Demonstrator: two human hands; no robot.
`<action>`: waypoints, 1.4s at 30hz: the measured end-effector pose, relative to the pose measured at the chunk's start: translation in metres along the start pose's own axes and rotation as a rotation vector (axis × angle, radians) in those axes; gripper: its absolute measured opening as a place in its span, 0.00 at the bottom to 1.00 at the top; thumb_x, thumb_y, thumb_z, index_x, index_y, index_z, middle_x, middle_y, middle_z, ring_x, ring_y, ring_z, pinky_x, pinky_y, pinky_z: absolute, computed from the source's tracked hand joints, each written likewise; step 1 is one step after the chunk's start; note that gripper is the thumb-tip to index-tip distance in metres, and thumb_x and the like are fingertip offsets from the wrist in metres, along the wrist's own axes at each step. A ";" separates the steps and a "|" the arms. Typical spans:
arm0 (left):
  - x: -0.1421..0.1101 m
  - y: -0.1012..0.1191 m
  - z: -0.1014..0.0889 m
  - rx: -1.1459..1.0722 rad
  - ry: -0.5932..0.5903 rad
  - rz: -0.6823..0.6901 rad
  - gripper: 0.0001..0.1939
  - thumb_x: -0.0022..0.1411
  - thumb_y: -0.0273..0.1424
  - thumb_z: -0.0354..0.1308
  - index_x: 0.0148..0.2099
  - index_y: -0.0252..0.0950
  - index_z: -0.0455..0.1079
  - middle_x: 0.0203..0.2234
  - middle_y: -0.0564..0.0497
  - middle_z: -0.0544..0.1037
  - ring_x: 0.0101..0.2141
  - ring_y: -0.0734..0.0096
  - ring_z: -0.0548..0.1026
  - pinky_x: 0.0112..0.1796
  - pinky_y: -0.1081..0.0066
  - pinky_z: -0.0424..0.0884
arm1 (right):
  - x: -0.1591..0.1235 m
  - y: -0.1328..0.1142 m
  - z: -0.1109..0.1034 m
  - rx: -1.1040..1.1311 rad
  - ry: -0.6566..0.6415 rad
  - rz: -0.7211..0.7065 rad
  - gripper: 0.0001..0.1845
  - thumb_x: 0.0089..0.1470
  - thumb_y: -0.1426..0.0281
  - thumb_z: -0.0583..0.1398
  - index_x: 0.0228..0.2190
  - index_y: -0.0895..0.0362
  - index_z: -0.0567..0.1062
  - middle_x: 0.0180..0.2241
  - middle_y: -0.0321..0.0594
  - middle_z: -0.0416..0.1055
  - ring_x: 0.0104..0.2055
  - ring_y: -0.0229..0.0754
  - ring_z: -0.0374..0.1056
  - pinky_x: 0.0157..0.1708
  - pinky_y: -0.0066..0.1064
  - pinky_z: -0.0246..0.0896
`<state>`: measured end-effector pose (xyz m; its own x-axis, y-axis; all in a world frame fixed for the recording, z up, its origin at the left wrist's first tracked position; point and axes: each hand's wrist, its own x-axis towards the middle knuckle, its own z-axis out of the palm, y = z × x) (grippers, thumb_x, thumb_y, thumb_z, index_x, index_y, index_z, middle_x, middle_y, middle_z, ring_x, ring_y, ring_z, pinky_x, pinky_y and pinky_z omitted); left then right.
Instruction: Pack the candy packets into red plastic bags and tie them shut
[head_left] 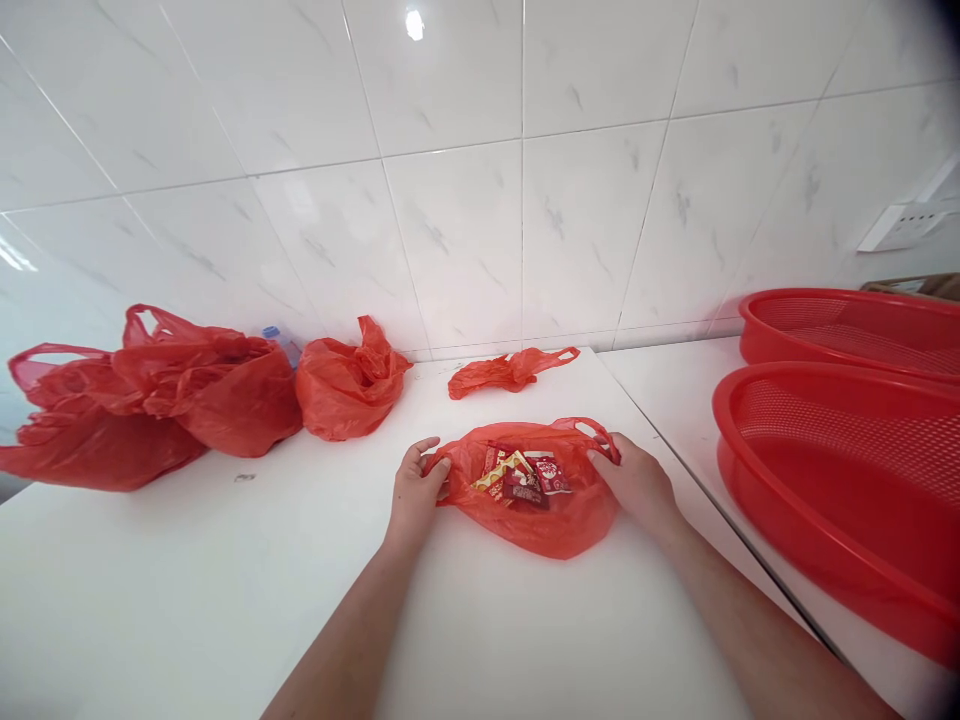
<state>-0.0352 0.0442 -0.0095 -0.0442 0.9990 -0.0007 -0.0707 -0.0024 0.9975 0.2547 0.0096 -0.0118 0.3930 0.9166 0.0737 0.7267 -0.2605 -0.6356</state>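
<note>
A red plastic bag rests on the white table, its mouth spread wide toward me. Inside lie several small snack packets in red, yellow and dark wrappers. My left hand pinches the bag's left edge between thumb and fingers. On the opposite side, my right hand grips the bag near its right handle loop, with the fingertips partly hidden. Just behind the bag, a crumpled red plastic bag lies flat on the table.
Several filled red bags stand at the left, with a smaller bulging red bag beside them. A blue-capped bottle shows behind. Large red plastic baskets occupy the right. A tiled wall with a socket closes off the back.
</note>
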 end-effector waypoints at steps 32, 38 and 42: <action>0.003 0.005 -0.009 0.018 -0.128 0.173 0.36 0.55 0.42 0.60 0.61 0.42 0.51 0.51 0.43 0.68 0.43 0.63 0.71 0.37 0.69 0.68 | 0.009 0.011 0.004 1.071 0.004 0.131 0.14 0.44 0.59 0.63 0.29 0.55 0.72 0.29 0.36 0.71 0.31 0.39 0.66 0.28 0.28 0.62; -0.005 0.010 0.000 0.105 -0.069 0.086 0.20 0.50 0.41 0.63 0.43 0.36 0.70 0.26 0.52 0.73 0.22 0.75 0.66 0.23 0.75 0.61 | 0.001 0.000 0.001 0.847 -0.093 0.012 0.13 0.46 0.59 0.61 0.29 0.56 0.71 0.28 0.34 0.70 0.31 0.38 0.66 0.30 0.27 0.60; 0.000 0.013 -0.002 0.098 0.034 0.108 0.14 0.51 0.42 0.62 0.28 0.34 0.70 0.18 0.56 0.66 0.21 0.76 0.62 0.23 0.75 0.60 | 0.006 0.005 -0.001 0.921 -0.051 0.055 0.16 0.44 0.58 0.62 0.29 0.57 0.71 0.26 0.34 0.69 0.24 0.35 0.62 0.23 0.25 0.56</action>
<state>-0.0376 0.0438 0.0030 -0.0800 0.9912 0.1059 0.0343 -0.1035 0.9940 0.2613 0.0138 -0.0132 0.3726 0.9280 0.0057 -0.0360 0.0206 -0.9991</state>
